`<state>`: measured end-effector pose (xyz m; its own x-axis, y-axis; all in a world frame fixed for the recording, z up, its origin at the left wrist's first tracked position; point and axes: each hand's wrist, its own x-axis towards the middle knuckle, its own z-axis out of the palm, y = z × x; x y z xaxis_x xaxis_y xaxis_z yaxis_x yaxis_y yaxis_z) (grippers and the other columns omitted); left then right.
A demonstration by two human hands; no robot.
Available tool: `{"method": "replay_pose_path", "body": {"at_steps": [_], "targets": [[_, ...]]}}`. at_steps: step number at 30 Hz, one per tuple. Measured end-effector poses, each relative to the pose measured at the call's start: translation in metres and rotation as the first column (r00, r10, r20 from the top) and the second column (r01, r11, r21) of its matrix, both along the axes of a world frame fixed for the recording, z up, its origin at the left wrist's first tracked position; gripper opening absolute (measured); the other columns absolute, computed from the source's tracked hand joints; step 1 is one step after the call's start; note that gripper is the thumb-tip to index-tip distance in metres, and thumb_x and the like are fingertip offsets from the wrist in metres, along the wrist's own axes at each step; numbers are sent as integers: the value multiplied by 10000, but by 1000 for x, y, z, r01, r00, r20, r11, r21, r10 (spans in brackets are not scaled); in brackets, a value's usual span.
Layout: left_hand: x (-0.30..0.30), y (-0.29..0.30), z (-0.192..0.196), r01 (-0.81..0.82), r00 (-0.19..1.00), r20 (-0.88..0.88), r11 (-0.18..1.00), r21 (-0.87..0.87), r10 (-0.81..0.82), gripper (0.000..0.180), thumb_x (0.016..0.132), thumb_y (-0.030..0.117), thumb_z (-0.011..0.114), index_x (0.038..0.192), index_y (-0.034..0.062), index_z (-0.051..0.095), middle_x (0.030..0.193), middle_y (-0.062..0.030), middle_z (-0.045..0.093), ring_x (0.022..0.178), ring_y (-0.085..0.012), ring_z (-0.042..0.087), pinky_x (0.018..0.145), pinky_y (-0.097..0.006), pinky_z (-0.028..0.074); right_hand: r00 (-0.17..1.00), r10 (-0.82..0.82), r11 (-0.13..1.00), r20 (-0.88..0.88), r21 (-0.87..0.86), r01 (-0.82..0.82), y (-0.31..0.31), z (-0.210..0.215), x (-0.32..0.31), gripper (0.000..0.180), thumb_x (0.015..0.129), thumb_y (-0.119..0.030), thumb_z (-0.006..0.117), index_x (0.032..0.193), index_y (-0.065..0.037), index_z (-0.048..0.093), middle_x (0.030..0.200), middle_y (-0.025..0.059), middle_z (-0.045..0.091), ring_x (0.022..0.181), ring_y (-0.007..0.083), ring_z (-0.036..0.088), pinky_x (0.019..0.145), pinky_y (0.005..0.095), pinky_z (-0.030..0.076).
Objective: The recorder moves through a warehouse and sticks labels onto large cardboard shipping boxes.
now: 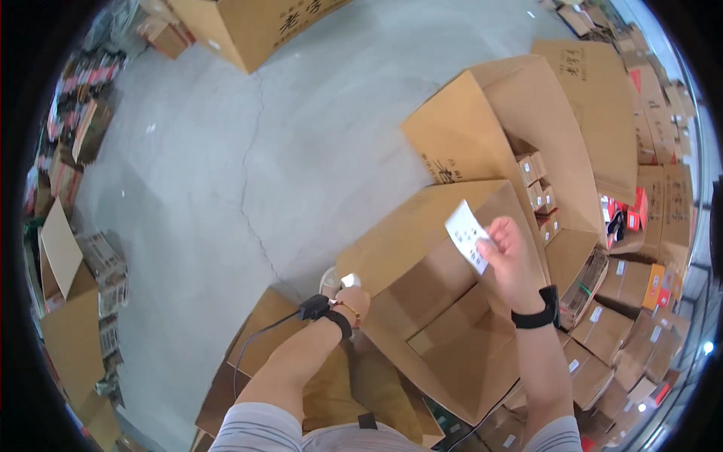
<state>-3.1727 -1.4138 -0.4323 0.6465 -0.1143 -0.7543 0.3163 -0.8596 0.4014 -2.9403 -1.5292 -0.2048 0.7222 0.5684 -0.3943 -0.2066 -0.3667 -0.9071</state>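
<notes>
Over a large open cardboard box (422, 301), my right hand (506, 252) pinches a white printed paper slip (467, 236) between thumb and fingers. The slip tilts up to the left of the hand. My left hand (354, 303) hangs at the box's left side, its fingers mostly hidden behind the back of the hand. A small bright white patch (350, 280) shows just past it, beside a pale shoe (329, 282); whether the hand holds that patch is unclear. The box below has its flaps spread, and its visible floor is bare cardboard.
A second open carton (527, 98) beyond holds several small brown boxes (535, 181). Sealed cartons (602, 331) are piled at the right. Another big carton (256, 30) stands at the far edge of the grey floor (181, 196). Boxes and packs (90, 128) line the left.
</notes>
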Motion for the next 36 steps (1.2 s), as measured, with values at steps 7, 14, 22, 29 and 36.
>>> {"method": "replay_pose_path", "body": {"at_steps": [7, 14, 22, 29, 36], "targets": [[10, -45, 167, 110, 936, 349, 899, -424, 50, 148, 718, 149, 565, 692, 50, 671, 695, -143, 637, 695, -299, 648, 547, -399, 523, 958, 285, 958, -18, -15, -285, 69, -86, 8, 170, 832, 3, 530, 948, -75, 433, 845, -4, 503, 778, 83, 508, 651, 230, 429], [-66, -157, 251, 289, 819, 552, 720, -631, 155, 120, 645, 202, 576, 592, 129, 655, 599, -19, 597, 620, -191, 584, 406, -346, 422, 408, 889, 319, -208, -357, -878, 32, -227, -114, 258, 704, -110, 657, 849, -88, 445, 738, 131, 541, 713, 307, 546, 612, 409, 410], [-80, -180, 252, 316, 907, 418, 581, -750, 46, 136, 720, 163, 569, 706, 110, 693, 670, -63, 653, 608, -248, 634, 467, -401, 504, 203, 979, 94, 13, -914, -394, -32, -199, -118, 400, 674, -264, 698, 1033, -152, 560, 843, 89, 545, 905, 279, 537, 665, 414, 449], [-54, -161, 272, 394, 878, 475, 650, -649, -58, 150, 741, 152, 559, 731, 105, 701, 703, -78, 659, 642, -247, 637, 516, -391, 507, 144, 943, -126, -300, -723, -679, -42, -164, -153, 213, 772, -243, 578, 951, -144, 640, 888, 120, 611, 848, 276, 598, 699, 407, 466], [-24, -164, 270, 463, 846, 484, 758, -460, -223, 156, 751, 144, 550, 754, 120, 705, 779, -70, 674, 735, -248, 658, 566, -395, 519, 647, 715, 597, 266, -714, -366, -49, 5, -67, 440, 759, -249, 628, 1135, -46, 521, 1054, 176, 569, 982, 319, 533, 830, 464, 400]]}}
